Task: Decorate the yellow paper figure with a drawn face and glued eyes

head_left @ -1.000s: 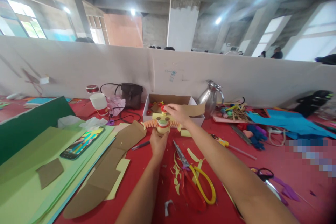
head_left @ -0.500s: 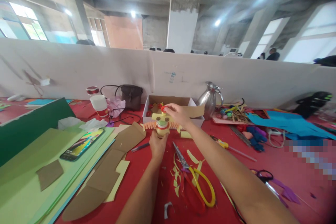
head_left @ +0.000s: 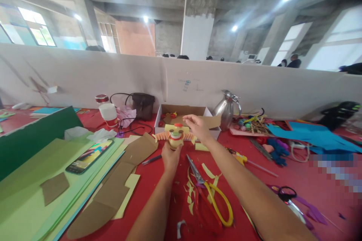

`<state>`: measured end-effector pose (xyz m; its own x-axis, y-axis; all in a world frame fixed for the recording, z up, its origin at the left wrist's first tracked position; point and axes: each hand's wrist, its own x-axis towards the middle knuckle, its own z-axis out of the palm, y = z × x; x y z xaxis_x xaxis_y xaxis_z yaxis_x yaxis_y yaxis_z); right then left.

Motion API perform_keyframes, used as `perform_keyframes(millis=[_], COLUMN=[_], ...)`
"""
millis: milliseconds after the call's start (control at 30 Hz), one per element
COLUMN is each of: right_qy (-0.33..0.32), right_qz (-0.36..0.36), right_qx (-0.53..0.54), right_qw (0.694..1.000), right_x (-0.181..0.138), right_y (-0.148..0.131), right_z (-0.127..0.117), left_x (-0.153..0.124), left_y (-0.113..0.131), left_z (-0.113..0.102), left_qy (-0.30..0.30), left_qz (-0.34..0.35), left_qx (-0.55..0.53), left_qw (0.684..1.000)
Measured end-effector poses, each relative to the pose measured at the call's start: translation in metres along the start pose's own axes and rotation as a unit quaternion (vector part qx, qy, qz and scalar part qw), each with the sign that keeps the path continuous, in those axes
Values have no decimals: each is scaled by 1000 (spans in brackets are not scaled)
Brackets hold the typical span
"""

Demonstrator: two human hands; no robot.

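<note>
A small paper figure point(head_left: 175, 142) stands upright just in front of the cardboard box. It has a round pale-yellow body, a green and red mouth area, two brown eye discs and pleated orange arms spread to both sides. A red piece point(head_left: 178, 125) sits on top of its head. My left hand point(head_left: 170, 157) is closed around the figure's lower body from the front. My right hand point(head_left: 198, 126) hovers just right of the red piece, fingers stretched toward it and apart from it, with nothing visible in them.
Yellow- and red-handled scissors point(head_left: 209, 192) lie among paper scraps. An open white box point(head_left: 211, 132) stands behind the figure, with a steel jug point(head_left: 225, 109) beside it. Cardboard pieces point(head_left: 113, 184), a phone point(head_left: 89, 157) and green paper sheets point(head_left: 25, 180) are at left; blue sheets point(head_left: 313, 135) lie right.
My right hand has let go of the red piece and drawn back slightly to the right. The red piece now rests on the figure's head. My left hand keeps its hold.
</note>
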<state>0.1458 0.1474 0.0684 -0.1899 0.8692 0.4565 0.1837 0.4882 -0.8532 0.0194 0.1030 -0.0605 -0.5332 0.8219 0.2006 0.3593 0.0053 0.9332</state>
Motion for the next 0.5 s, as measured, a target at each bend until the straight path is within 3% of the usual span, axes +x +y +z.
perform_keyframes(millis=[300,500], right_qy=[37,-5], right_qz=[29,13], right_qx=[-7,-23], right_qw=[999,1000], right_x=[-21,-27], right_y=[15,40], right_z=[0,6], left_x=[2,1], left_y=[-1,0], left_z=[1,1], left_qy=[3,1], left_qz=[1,9], left_qx=[1,0], left_qw=[1000,1000])
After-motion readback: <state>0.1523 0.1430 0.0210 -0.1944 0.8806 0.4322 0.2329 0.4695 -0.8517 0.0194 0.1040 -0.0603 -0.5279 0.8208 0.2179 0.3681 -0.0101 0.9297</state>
